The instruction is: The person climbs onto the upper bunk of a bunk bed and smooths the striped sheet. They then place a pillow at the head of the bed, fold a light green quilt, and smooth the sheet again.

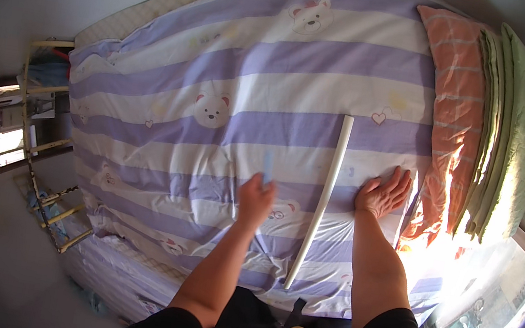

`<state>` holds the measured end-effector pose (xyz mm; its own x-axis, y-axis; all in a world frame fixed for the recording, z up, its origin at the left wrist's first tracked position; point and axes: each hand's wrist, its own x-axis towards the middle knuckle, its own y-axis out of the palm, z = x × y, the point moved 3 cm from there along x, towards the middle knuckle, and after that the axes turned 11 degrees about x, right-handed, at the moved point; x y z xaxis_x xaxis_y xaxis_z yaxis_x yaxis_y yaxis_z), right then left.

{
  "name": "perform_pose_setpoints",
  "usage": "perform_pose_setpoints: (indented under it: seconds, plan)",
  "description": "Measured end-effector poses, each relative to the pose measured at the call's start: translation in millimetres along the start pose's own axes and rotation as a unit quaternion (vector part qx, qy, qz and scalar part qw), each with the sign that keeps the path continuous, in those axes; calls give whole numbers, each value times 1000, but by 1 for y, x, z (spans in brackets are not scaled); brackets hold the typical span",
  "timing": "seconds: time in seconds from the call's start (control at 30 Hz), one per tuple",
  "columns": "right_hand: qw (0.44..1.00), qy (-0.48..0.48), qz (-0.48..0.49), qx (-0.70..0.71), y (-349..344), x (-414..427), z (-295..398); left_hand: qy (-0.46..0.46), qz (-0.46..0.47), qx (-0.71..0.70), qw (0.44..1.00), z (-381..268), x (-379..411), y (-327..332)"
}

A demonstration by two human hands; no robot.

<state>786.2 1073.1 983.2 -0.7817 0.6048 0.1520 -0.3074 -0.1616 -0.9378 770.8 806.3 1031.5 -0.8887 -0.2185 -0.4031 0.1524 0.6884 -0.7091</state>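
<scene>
A bedsheet (265, 82) with purple and white stripes and printed bear faces covers the bed before me. My left hand (256, 199) is closed around a small light-blue object (268, 165), blurred, its kind not clear. The palm of my right hand (384, 193) lies on the sheet with the fingers spread, holding nothing. Between my hands a long, slightly bent white strip (328, 190) rests on the sheet. Creases run across the sheet around my left hand.
An orange checked pillow (456, 112) and folded green bedding (519, 137) lie at the right end, near a sunlit window (491, 313). A ladder-like frame (29, 137) stands at the left end. Pale mattress edge (126, 13) shows along the wall.
</scene>
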Motion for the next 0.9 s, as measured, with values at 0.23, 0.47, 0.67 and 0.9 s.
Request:
perform_pose_setpoints:
  seconds: [0.23, 0.47, 0.67, 0.9]
  plan:
    - [1000, -2, -1, 17, 1, 2, 0, 310, -116, -41, 943, -155, 101, -7]
    - [1000, 12, 11, 17, 4, 6, -7, -50, -273, 258, 925, 34, 172, -89]
    - [998, 25, 21, 44, 8, 6, -12, 36, -184, 447, 875, 78, 258, -132]
    - [996, 53, 44, 60, 7, 4, -8, 68, -334, 389, 856, 95, 295, -124]
